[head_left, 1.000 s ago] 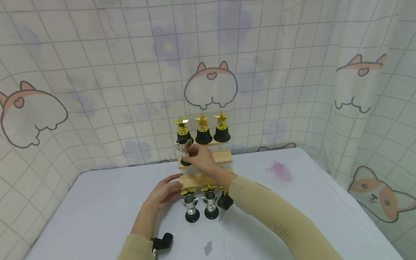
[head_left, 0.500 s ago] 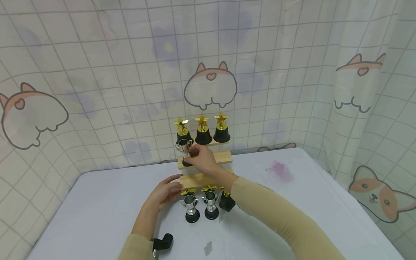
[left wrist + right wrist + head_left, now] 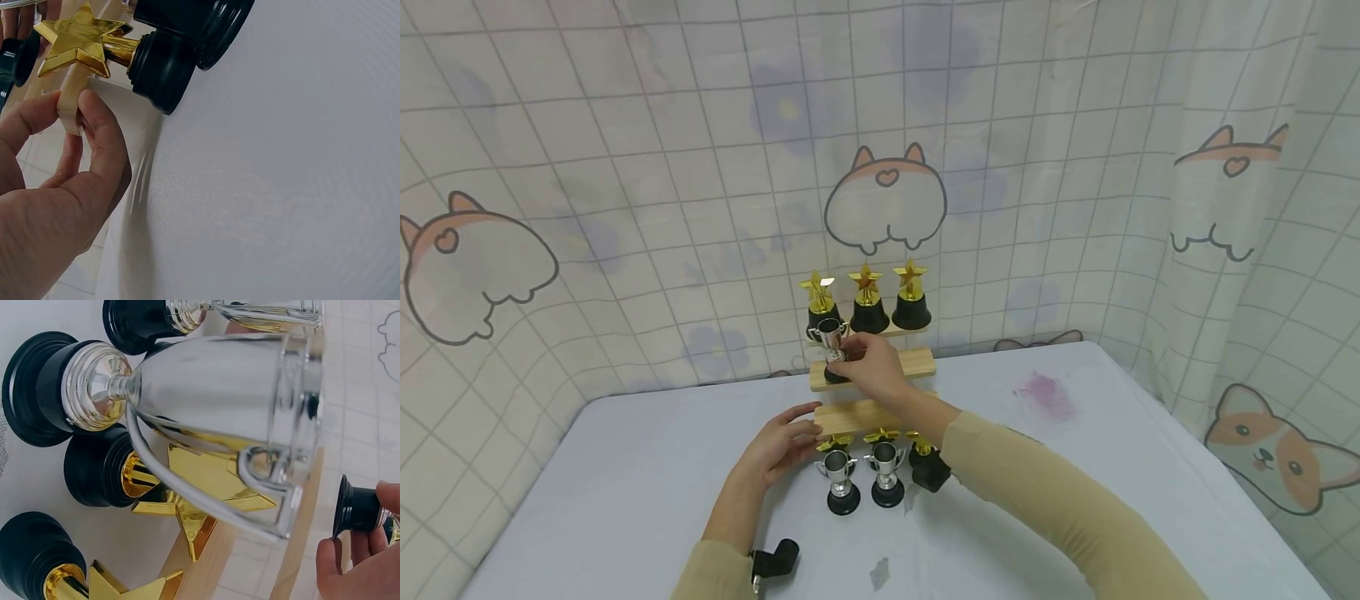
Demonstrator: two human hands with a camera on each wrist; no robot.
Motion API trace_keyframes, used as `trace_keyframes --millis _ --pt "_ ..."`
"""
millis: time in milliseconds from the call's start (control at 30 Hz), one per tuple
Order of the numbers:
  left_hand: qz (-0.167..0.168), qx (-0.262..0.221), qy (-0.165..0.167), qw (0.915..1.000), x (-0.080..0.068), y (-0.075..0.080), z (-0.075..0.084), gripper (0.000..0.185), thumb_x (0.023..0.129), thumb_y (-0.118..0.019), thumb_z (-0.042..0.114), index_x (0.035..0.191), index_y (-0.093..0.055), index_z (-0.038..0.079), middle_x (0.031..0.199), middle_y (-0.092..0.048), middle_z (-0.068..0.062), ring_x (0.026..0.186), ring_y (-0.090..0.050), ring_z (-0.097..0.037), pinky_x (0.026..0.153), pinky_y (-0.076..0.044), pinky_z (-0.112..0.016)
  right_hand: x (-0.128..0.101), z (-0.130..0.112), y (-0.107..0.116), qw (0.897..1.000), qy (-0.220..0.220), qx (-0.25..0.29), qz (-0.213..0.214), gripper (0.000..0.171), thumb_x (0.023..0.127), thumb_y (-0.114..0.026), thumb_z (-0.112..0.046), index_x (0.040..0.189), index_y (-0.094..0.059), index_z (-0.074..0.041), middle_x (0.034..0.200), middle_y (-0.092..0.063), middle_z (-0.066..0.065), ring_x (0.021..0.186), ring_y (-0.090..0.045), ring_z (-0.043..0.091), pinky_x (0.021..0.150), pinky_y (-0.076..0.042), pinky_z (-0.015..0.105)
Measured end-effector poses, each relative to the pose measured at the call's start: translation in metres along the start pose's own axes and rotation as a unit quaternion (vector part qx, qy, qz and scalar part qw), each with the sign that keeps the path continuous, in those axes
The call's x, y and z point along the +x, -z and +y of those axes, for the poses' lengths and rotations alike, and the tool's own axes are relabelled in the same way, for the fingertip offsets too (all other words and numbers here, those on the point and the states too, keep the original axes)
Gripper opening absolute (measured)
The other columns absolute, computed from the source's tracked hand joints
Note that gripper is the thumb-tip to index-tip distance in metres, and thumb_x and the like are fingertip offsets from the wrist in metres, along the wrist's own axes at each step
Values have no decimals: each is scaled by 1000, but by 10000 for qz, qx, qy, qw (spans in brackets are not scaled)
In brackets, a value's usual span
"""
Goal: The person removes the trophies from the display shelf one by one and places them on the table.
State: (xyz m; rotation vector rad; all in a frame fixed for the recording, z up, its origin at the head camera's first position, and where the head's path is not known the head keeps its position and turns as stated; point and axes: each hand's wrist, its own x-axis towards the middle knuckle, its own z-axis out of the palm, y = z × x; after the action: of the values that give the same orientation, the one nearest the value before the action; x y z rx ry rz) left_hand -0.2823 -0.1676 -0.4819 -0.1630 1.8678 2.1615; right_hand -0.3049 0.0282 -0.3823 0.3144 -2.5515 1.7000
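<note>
Shifted slightly rightward, the silver cup (image 3: 830, 333), just below and left of frame centre, is pinched in my right hand (image 3: 874, 367) by the middle shelf (image 3: 917, 362); my left hand (image 3: 777, 446) grips the lower shelf (image 3: 844, 419). If the cup's base overhangs the middle edge, it could topple.

no text, label, brand, number or sign can be read in any view: none on the silver cup (image 3: 200, 394) that fills the right wrist view, none on the gold star (image 3: 81, 40) in the left wrist view, and none on the patterned curtain (image 3: 700, 158).
</note>
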Motion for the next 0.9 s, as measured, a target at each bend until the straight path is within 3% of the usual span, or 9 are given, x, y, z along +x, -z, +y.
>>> trace_keyframes --millis 433,900 --pt "97 116 41 9999 -2 -1 1 58 94 -62 -1 150 -46 2 139 -48 -27 104 -65 -25 89 -58 -34 -12 -5 11 9996 -153 216 -138 35 89 -82 -17 118 -68 -4 114 -67 7 108 -64 25 84 -57 35" --pt "45 45 36 10000 -1 0 1 59 93 -62 -1 150 -46 1 138 -48 -27 104 -64 -25 88 -58 -33 -26 -5 23 9997 14 201 -124 26 89 -81 -13 110 -68 -6 108 -67 5 106 -64 24 85 -57 35"
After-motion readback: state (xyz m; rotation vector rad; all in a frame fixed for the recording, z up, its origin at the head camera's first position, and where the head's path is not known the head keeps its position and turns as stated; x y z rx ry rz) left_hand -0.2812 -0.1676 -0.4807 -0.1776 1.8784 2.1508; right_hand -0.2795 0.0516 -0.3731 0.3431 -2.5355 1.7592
